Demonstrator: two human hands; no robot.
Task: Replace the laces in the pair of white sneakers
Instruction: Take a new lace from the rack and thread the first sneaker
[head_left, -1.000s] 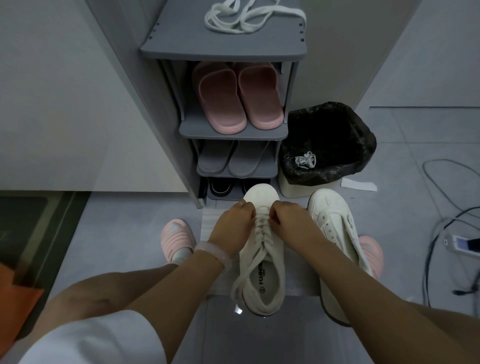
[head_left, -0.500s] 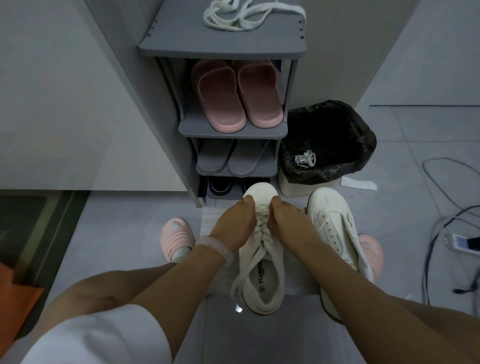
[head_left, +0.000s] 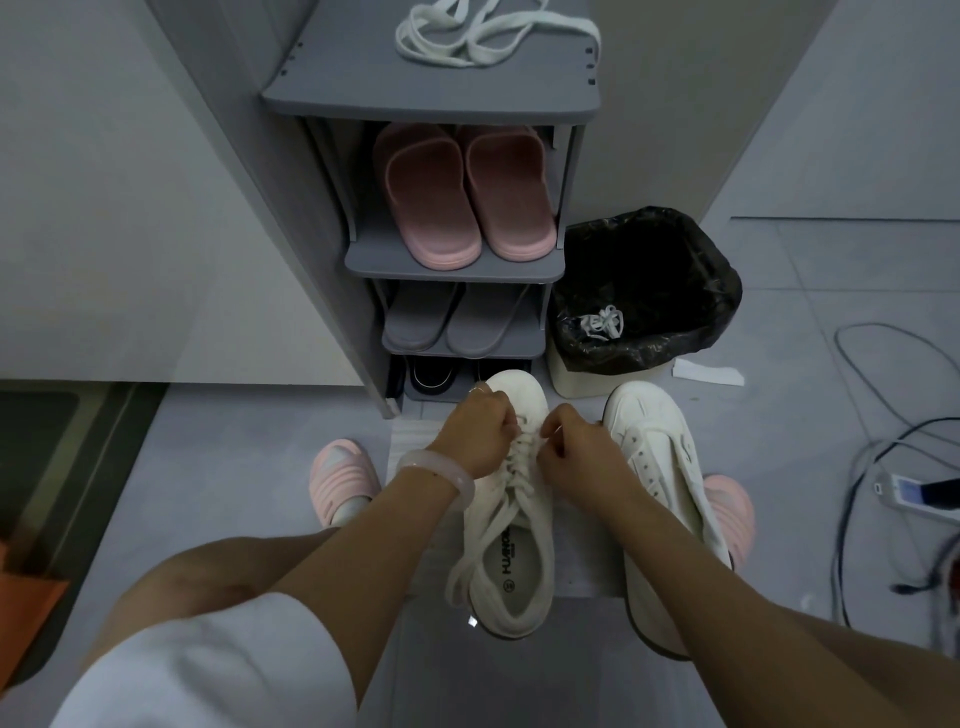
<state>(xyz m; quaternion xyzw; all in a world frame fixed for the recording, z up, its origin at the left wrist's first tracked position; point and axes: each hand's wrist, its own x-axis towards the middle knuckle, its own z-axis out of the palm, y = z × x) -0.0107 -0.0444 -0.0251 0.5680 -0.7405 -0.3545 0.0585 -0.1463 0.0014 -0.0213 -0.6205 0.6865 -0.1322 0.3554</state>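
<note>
A white sneaker (head_left: 511, 561) lies on the floor in front of me, toe pointing away, with a white lace (head_left: 519, 467) threaded through its eyelets and loose ends trailing to the left. My left hand (head_left: 480, 434) and my right hand (head_left: 576, 447) are curled over the front eyelets, each pinching the lace near the toe. A second white sneaker (head_left: 660, 467) lies to the right with no lace in it; my right forearm crosses over it. A spare white lace (head_left: 483, 36) lies bundled on top of the shoe rack.
A grey shoe rack (head_left: 457, 265) stands ahead with pink slippers (head_left: 462, 202), grey slippers and dark shoes. A bin with a black bag (head_left: 649, 291) holds a discarded lace (head_left: 602, 322). Cables and a power strip (head_left: 909, 488) lie on the floor at right.
Both hands have drawn slightly back toward me and apart along the front of the lacing, still pinching the lace. The sneakers have not moved.
</note>
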